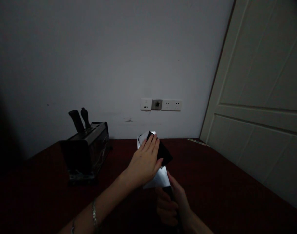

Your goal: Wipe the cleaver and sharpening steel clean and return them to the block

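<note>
A kitchen knife with a broad, shiny cleaver-like blade (159,179) is held over the table, its blade pointing up and away from me. My right hand (171,203) is wrapped round its dark handle (168,191). On the upper part of the blade, my left hand (144,161) holds a black cloth (165,153), with the fingers stretched along it and pressing it against the metal. A bright, pale part (141,139) shows beyond the fingertips. The left palm hides the middle of the blade.
A dark knife block (89,143) stands on the dark red table (124,152) to the left, with two black handles (76,121) sticking out. Wall sockets (171,105) sit behind. A thin strip (198,142) lies at the back right, near a pale panelled door (255,97).
</note>
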`<state>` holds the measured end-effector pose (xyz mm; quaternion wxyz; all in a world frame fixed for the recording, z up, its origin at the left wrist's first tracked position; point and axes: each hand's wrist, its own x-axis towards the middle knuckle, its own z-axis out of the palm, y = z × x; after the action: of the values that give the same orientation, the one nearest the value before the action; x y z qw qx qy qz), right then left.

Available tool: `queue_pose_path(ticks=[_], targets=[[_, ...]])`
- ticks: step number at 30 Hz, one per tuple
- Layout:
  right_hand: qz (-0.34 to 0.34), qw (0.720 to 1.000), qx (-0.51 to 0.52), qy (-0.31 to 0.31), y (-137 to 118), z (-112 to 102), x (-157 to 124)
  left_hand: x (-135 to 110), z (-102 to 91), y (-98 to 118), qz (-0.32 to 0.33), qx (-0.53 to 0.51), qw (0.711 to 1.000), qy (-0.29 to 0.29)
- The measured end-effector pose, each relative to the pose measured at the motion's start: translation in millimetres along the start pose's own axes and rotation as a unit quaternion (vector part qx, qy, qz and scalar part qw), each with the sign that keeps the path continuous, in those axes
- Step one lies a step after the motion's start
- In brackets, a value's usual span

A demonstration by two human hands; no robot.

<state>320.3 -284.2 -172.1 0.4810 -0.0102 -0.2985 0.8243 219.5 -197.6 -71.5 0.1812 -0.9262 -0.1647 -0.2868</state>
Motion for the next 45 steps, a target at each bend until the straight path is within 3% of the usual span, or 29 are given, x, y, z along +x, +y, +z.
queue_pose_path(ticks=[8,17,25,35,45], targets=[[0.025,0.999,-0.007,-0.022,6.2,1.6,0.7,2.3,-3.3,-12.0,-0.027,0.016,0.999,0.019],[-0.003,0.999,0.011,-0.047,2.4,3.2,0.9,1.0,-2.1,-1.8,0.0,0.011,1.0,-0.006],[0.03,0.998,0.01,-0.05,6.8,1.1,0.6,4.1,-3.4,-16.3,-0.031,0.037,0.999,-0.01],[0.015,0.999,0.016,-0.042,3.9,4.0,0.6,0.0,-7.3,-8.4,-0.009,0.029,0.999,-0.009],[0.033,0.997,0.007,-0.063,9.1,0.5,2.2,3.4,-7.9,-22.6,-0.042,0.017,0.999,-0.016]])
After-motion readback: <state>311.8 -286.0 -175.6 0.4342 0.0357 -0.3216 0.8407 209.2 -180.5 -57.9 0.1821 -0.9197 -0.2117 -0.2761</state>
